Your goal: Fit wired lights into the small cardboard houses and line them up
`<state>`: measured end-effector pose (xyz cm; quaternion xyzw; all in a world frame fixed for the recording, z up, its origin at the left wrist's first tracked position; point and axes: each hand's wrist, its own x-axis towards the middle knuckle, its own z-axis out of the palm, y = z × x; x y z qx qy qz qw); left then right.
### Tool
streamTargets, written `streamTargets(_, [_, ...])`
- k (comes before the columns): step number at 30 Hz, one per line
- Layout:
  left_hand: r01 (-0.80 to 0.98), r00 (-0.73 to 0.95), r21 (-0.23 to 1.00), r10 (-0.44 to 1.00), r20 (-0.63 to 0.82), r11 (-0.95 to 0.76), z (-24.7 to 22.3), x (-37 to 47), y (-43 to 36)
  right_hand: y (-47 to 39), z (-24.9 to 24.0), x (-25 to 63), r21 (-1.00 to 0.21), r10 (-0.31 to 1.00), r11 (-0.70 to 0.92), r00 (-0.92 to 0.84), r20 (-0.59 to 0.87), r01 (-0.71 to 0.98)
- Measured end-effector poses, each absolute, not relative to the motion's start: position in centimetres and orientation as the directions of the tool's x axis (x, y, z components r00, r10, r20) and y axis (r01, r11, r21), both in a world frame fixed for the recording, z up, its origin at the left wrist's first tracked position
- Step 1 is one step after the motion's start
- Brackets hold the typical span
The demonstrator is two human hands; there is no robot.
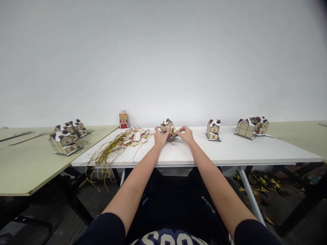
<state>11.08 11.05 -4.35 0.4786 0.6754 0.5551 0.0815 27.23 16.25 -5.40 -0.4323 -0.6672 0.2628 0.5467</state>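
Observation:
In the middle of the white table [178,155] a miniature model house [166,126] with a snowy brown roof is tilted between my hands. My left hand [160,136] is closed around its left side. At the right side of the house my right hand [187,134] has its fingers pinched together; what they hold is too small to make out. Thin wires stick out below the house. Left of my left hand lies a heap of small white, red and yellow pieces [136,136] with long yellow and dark wires [104,153] hanging over the front edge.
One model house [213,130] stands to the right, and more houses [246,128] stand farther right. Several others [65,141] are on the left greenish table [22,163]. A red-and-gold carton [123,120] stands by the wall. Gold scraps [264,183] lie beneath, at right.

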Motion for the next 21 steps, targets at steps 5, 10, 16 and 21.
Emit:
streamTargets(5, [0.552, -0.529, 0.83, 0.736, 0.422, -0.079, -4.41, 11.07, 11.13, 16.57, -5.38, 27.1, -0.864, 0.88, 0.468, -0.008, 0.475, 0.186])
streamTargets(10, [0.548, -0.533, 0.833, 0.736, 0.418, -0.076, -4.46, 11.03, 11.26, 16.68, -5.58, 26.94, -0.856, 0.87, 0.49, -0.036, 0.491, 0.163])
streamTargets(16, [0.549, -0.532, 0.832, 0.736, 0.419, -0.077, -4.55, 10.96, 11.25, 16.58, -5.71, 26.96, -0.823, 0.866, 0.492, -0.062, 0.496, 0.282])
streamTargets(21, [0.554, -0.526, 0.828, 0.736, 0.426, -0.084, -4.54, 10.93, 11.16, 16.52, -5.92, 26.9, -0.785, 0.866, 0.487, -0.094, 0.491, 0.384])
